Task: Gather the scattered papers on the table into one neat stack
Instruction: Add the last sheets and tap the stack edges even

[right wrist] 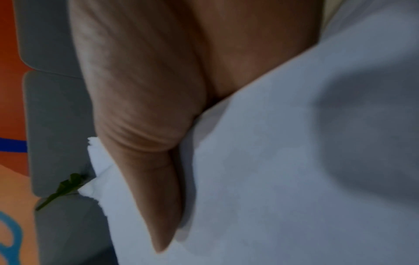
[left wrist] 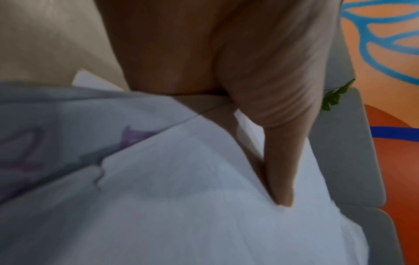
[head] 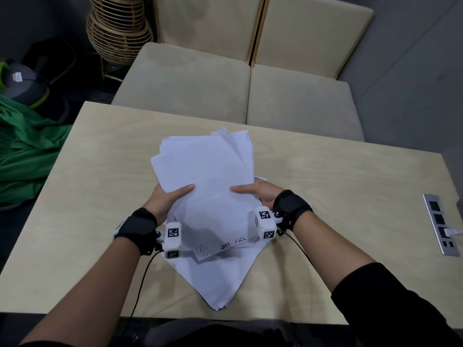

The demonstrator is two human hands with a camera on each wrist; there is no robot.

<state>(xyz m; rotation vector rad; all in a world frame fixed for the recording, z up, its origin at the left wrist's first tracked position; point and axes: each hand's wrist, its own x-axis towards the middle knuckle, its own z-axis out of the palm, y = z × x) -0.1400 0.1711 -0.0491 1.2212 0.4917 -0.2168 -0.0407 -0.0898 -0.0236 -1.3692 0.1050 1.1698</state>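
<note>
A loose, uneven bundle of white papers [head: 208, 181] is held up over the middle of the wooden table [head: 338, 186], its sheets fanned at different angles. My left hand [head: 170, 196] grips the bundle's left edge, thumb on top. My right hand [head: 253, 191] grips the right edge the same way. In the left wrist view the thumb [left wrist: 278, 170] presses on the top sheet [left wrist: 181, 197]. In the right wrist view the thumb [right wrist: 154, 197] lies on the papers [right wrist: 272, 179]. One lower sheet [head: 215, 279] points a corner toward the table's near edge. The fingers under the papers are hidden.
A metal power-socket strip [head: 441, 224] with a plugged cable sits in the table at the right. Beige sofa cushions [head: 190, 86] stand behind the table. A green cloth [head: 27, 151] and a wicker lamp [head: 117, 33] lie to the left, off the table.
</note>
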